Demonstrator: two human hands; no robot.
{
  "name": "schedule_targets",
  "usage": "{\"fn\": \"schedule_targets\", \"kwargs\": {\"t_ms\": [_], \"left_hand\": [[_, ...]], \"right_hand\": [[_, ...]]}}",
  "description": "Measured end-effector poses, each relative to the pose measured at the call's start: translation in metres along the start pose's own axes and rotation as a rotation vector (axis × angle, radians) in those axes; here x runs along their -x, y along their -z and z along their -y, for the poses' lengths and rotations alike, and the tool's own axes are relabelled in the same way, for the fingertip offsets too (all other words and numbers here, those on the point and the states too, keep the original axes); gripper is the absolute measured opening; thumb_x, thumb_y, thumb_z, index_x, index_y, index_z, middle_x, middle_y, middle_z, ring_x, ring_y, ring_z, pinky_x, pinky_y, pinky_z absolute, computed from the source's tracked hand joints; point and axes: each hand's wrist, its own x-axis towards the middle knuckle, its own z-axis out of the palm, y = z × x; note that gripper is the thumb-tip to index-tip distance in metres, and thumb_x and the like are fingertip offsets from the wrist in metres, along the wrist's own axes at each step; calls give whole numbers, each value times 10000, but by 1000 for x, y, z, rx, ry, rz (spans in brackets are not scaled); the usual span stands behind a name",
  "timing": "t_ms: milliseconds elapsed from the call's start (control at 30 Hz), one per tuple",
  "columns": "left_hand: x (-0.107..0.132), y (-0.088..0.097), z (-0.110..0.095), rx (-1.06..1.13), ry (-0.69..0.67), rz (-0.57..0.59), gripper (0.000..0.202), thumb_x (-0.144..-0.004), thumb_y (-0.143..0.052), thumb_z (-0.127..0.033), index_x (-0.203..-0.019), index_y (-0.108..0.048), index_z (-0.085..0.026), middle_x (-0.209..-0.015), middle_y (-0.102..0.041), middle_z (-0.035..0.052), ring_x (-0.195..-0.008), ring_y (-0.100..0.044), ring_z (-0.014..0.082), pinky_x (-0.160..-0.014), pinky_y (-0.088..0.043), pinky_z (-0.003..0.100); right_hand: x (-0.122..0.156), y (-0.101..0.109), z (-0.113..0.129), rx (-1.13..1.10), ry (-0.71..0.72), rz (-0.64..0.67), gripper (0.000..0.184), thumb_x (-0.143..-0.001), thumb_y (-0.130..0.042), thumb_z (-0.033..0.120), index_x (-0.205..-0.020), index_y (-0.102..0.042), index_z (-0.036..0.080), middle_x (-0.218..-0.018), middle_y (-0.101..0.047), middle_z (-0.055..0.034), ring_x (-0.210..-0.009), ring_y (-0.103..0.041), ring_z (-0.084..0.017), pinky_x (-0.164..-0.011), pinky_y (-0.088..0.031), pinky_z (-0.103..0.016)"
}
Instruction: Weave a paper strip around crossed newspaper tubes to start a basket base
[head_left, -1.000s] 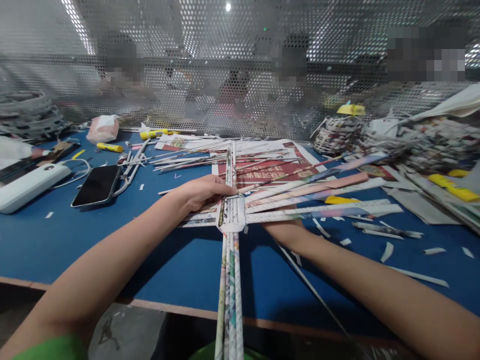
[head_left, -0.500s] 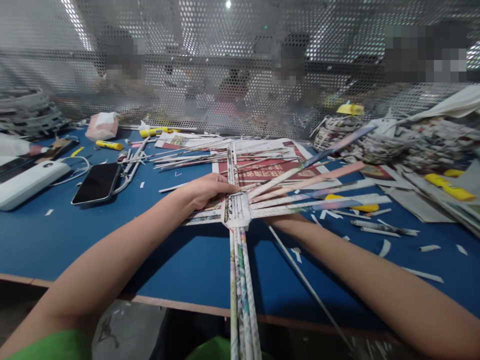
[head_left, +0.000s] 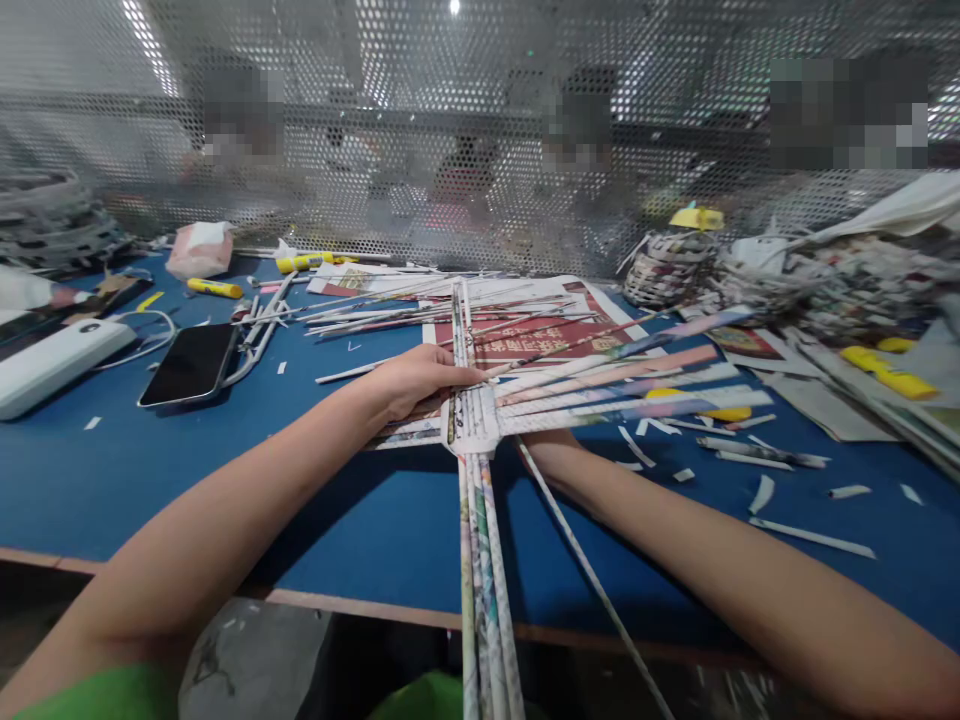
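Several paper tubes (head_left: 478,520), crossed over a blue table (head_left: 360,520)

Lengthwise tubes overhang the near edge. Judged risk: tubes skewing where they cross, should thumb pressure slacken. Left hand (head_left: 411,382) is nearly closed, pinching tubes beside the crossing, thumb uppermost. Right hand (head_left: 546,452), mostly hidden beneath the sideways tubes: opening and grip cannot be told.

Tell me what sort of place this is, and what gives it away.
Probably a craft workshop: crossed paper rods are held over a blue table, glue-stick-like yellow tubes lie about, and a woven, basket-like piece sits at the back right.
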Motion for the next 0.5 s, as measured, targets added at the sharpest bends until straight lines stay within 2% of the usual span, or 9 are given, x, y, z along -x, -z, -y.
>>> {"fn": "schedule_targets", "kwargs": {"t_ms": [67, 167, 267, 400, 500], "left_hand": [[0, -1, 0, 0, 17, -7, 304, -721, -591, -236, -469, -452, -139, -267, -360, -58, -206, -234, 20, -256, -103, 179], [0, -2, 2, 10, 9, -21, 314, -718, -591, -218, -457, -431, -148, -261, -342, -63, -206, -241, 24, -258, -109, 181], [1, -1, 3, -9, -19, -24, 348, -717, -593, -258, -447, -393, -165, -249, -298, -71, -201, -224, 30, -260, -93, 189], [0, 2, 4, -6, -95, -85, 340, -710, -600, -294, -477, -384, -172, -271, -295, -80, -219, -223, 27, -275, -107, 185], [-2, 5, 7, -5, -155, -139, 321, -714, -591, -284, -489, -394, -167, -295, -299, -82, -242, -233, 23, -291, -134, 182]], "right_hand": [[0, -1, 5, -209, -74, -26, 257, -752, -407, 399, -684, -564, 207, -579, -534, -5, -574, -492, -151, -566, -442, -306], [1, -5, 12, -374, -127, -22, 287, -684, -453, 482, -599, -499, 212, -540, -461, 12, -496, -408, -119, -481, -392, -277], [4, -7, 11, -490, -168, -41, 268, -625, -517, 463, -553, -446, 215, -520, -420, 29, -470, -360, -100, -455, -348, -252], [10, -4, 7, -535, -209, -49, 235, -661, -510, 368, -506, -448, 203, -470, -431, 38, -441, -370, -87, -446, -313, -231], [15, 3, 10, -452, -169, 25, 283, -706, -461, 343, -477, -499, 183, -455, -485, 15, -444, -429, -92, -466, -329, -236]]}}
